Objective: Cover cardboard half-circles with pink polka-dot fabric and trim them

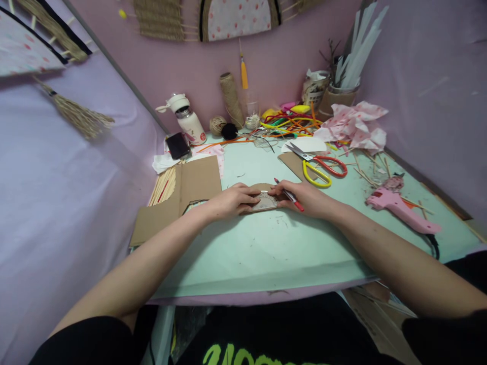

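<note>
Brown cardboard lies mid-worktop, set back from the near edge, with a protractor over it. On my feed, the left hand rests fingers close together on their left end, though I cannot tell whether its thumb pinches underneath. I have the right hand pinching a red pen, fingertips at the protractor's right end, while a pink glue gun lies near the worktop's right edge.

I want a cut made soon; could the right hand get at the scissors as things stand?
Probably yes: the scissors lie just beyond the right hand with nothing over them, though it would likely need to put down the red pen.
</note>
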Tool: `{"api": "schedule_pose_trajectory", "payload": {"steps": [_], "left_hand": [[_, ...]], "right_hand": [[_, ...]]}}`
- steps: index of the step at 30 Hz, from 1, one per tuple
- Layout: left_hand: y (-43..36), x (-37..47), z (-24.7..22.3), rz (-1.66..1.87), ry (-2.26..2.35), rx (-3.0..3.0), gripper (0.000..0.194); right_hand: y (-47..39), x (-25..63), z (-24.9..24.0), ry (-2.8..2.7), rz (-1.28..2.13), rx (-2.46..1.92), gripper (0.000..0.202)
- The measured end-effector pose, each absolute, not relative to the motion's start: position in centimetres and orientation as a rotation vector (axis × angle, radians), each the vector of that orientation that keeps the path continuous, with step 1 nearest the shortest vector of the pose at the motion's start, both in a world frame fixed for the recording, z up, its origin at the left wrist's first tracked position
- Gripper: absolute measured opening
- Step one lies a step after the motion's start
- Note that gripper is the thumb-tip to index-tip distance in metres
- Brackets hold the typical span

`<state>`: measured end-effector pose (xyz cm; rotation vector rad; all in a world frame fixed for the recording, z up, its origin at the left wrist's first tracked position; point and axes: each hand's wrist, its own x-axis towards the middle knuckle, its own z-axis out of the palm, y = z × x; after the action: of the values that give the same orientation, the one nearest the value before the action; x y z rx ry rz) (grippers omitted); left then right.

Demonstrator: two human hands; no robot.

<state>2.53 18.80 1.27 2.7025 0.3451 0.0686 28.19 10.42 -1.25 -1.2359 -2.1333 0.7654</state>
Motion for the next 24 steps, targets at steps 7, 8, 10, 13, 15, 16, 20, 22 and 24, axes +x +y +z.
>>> {"api": "schedule_pose_trajectory", "payload": {"steps": [7,8,10,13,15,16,20,22,24], "left_hand": [[18.88,2.46,0.97,0.064,0.346,2.729,0.023],[18.88,2.45,0.94,0.065,0.35,2.729,0.023],[18.86,2.44,0.93,0.063,0.36,2.727,0.024],[18.75,2.47,1.07,0.053,0.377,2.722,0.024],[18.62,2.5,1.23,0.045,0.393,2.717,0.024],[18.55,2.52,1.31,0.04,0.4,2.714,0.024],[18.43,2.57,1.44,0.027,0.422,2.703,0.027],[18.57,2.57,1.37,0.029,0.424,2.69,0.028],[18.84,2.58,1.26,0.031,0.421,2.675,0.029]], "right_hand": [[10.39,28.2,-1.2,-2.143,0.753,-1.247,0.02],[10.4,28.22,-1.25,-2.144,0.748,-1.249,0.021],[10.42,28.25,-1.38,-2.147,0.733,-1.253,0.022],[10.45,28.26,-1.54,-2.149,0.719,-1.261,0.023],[10.44,28.22,-1.53,-2.142,0.722,-1.261,0.022],[10.43,28.19,-1.5,-2.139,0.725,-1.258,0.022],[10.41,28.07,-1.37,-2.132,0.72,-1.253,0.023],[10.45,28.04,-1.41,-2.132,0.71,-1.264,0.023],[10.53,28.05,-1.51,-2.137,0.703,-1.264,0.022]]}}
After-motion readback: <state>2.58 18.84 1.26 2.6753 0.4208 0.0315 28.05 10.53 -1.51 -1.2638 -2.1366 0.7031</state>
